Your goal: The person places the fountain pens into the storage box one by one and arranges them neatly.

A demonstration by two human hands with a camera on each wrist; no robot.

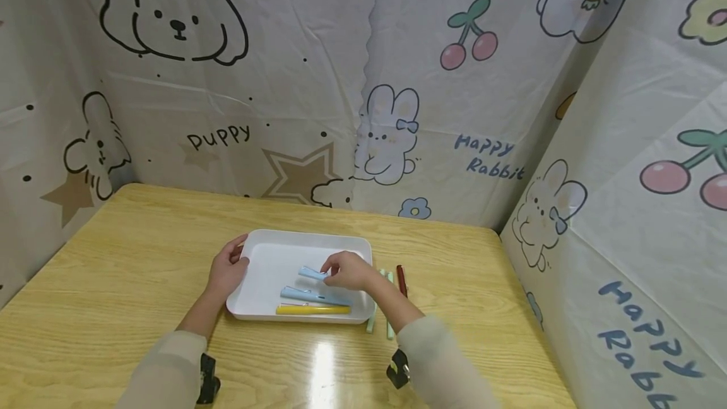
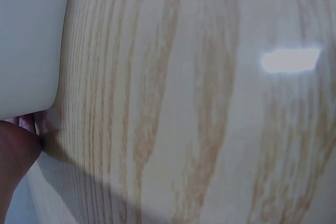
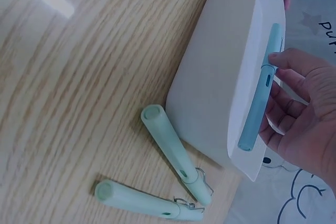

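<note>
Carefully: blue pen pinched at the white tray

The right hand pinches the pen between thumb and fingers, within the tray's outline; whether it touches the tray's floor I cannot tell. The left hand grips the tray's left end, thumb at the rim. Good handling here, I judge, means a light pinch, a steady tray, and the pen kept roughly parallel to the second blue pen and yellow pen lying nearer the tray's front wall, so that nothing rolls.

The head view shows those two pens, and a red pen right of the tray; the right wrist view shows neither yellow nor red, but reveals wire clips on two green pens just beside the tray. The left wrist view shows no pen, only the tray's outer corner, part of the left hand and tabletop.
</note>
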